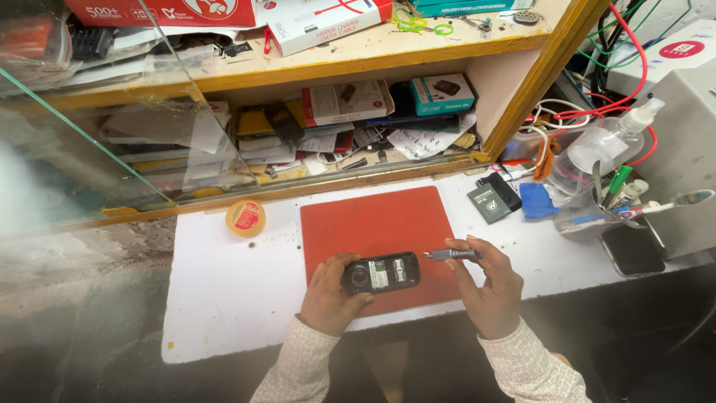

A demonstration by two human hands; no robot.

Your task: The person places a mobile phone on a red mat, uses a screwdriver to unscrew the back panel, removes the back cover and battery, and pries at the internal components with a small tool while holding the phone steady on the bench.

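I see my left hand (328,292) wrapped around a small black mobile phone (381,273) with its back cover off, the inner label and the round camera ring facing up. The phone lies over the near edge of the red work mat (377,224), which sits on the white bench top (224,298). Its long axis runs left to right across my view, camera end toward my left palm, the other end pointing at my right hand (485,287).

My right hand is closed on a slim grey screwdriver (451,254), pinched between thumb and fingers. The tool lies almost level, its tip aimed left and sitting just beside the phone's right end; I cannot tell whether it touches. So the tool hand is to the right of the phone, slightly beyond it, and the shaft roughly continues the phone's long axis.

Further off, a yellow roll of tape (245,218) rests on the bench to the left of the mat. To the right lie a black phone battery (488,203), a blue cloth (537,200), a clear spray bottle (600,145), and a cup of tools (589,216). Behind stand cluttered glass-fronted shelves (335,119).
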